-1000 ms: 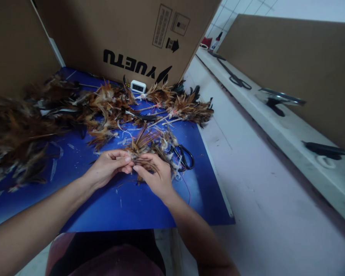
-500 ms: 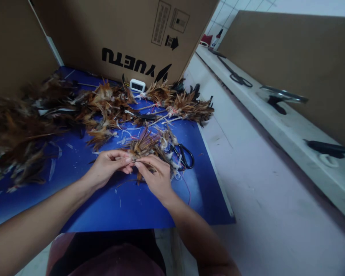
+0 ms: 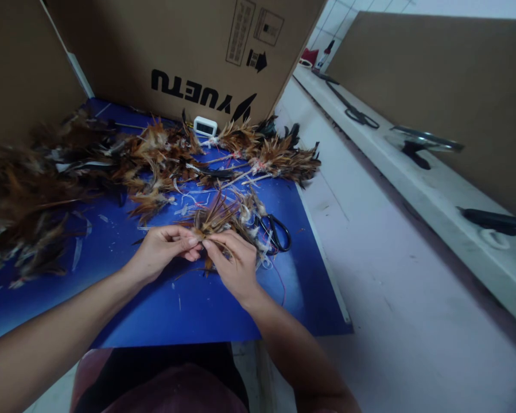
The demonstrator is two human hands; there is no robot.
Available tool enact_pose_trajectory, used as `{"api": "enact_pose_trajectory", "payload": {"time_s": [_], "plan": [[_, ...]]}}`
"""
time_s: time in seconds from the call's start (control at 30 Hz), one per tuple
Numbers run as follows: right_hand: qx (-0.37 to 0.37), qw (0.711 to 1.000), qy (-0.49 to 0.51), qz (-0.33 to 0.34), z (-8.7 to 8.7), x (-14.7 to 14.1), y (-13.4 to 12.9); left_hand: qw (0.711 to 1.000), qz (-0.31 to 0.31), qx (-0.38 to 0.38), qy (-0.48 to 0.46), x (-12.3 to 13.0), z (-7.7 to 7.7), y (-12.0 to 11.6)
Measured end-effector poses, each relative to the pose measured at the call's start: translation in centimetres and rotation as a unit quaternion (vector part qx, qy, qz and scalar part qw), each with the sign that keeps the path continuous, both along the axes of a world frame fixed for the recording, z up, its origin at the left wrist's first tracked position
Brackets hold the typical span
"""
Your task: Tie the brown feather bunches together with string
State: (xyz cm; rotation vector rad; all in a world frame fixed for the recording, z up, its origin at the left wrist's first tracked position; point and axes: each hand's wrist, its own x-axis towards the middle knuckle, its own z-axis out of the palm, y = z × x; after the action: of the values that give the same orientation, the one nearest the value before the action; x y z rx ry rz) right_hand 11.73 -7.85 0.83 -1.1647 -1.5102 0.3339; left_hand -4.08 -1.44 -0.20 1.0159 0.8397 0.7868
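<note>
Over the blue table surface (image 3: 223,315), my left hand (image 3: 165,249) pinches the base of a small bunch of brown feathers (image 3: 212,217). My right hand (image 3: 234,261) meets it there, thumb and forefinger closed on the same bunch near a thin stem. The fingertips of both hands almost touch. Just right of my right hand lie black-handled scissors (image 3: 279,234), partly under pale feather scraps (image 3: 251,209) and a red thread.
Brown feather bundles (image 3: 283,158) line the back; a larger feather pile (image 3: 20,195) covers the left. Behind stand a small white digital device (image 3: 205,127) and a cardboard box (image 3: 132,46). On the right ledge (image 3: 438,189) lie more scissors (image 3: 361,117) and tools.
</note>
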Motion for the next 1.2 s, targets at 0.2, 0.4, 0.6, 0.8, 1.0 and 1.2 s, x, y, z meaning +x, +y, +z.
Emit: {"api": "enact_pose_trajectory", "payload": {"time_s": [0.2, 0.4, 0.6, 0.8, 1.0, 1.2], "plan": [[0.018, 0.999, -0.028, -0.017, 0.0, -0.1, 0.1, 1.0, 0.004, 0.024, 0.017, 0.3, 0.2, 0.0], [0.018, 0.999, -0.048, -0.015, -0.1, -0.1, 0.1, 0.999, 0.0, 0.042, 0.028, 0.1, 0.2, -0.1], [0.02, 0.998, -0.052, -0.021, -0.2, -0.1, 0.2, 0.997, -0.002, 0.072, 0.034, 0.1, 0.3, -0.1], [0.03, 0.997, -0.07, -0.028, -0.5, -0.2, 0.3, 0.99, 0.007, 0.125, 0.065, 0.2, 0.5, -0.2], [0.023, 0.99, -0.134, -0.036, -1.4, -0.4, 0.7, 0.987, 0.013, 0.138, 0.086, 0.1, -0.1, 0.1], [0.055, 0.992, -0.105, -0.047, -0.7, -0.2, 0.5, 0.991, 0.008, 0.121, 0.047, -0.3, -0.7, 0.9]]}}
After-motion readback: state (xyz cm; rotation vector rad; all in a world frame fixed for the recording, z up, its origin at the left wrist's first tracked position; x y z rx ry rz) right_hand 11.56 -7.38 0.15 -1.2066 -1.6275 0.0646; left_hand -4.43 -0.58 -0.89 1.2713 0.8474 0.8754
